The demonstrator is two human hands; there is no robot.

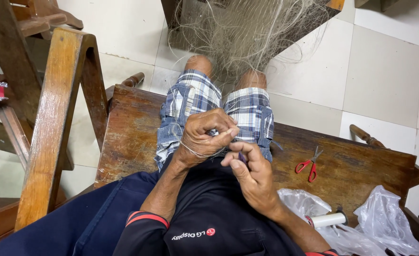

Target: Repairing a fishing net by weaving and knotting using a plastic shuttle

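My left hand (205, 135) is closed over fine pale net threads that loop around its wrist, held above my lap in plaid shorts (247, 111). My right hand (252, 175) pinches a small dark purple tool (242, 157), of which only a tip shows, right beside the left hand's fingertips. A tangled pale fishing net (247, 33) hangs in front of my knees and runs down toward my hands. I sit on a worn wooden bench (129, 128).
Red-handled scissors (309, 166) lie on the bench to my right. Further right are clear plastic bags (384, 218) and a white spool (328, 219). A wooden chair frame (53, 123) stands at the left. The floor is of pale tiles (384, 71).
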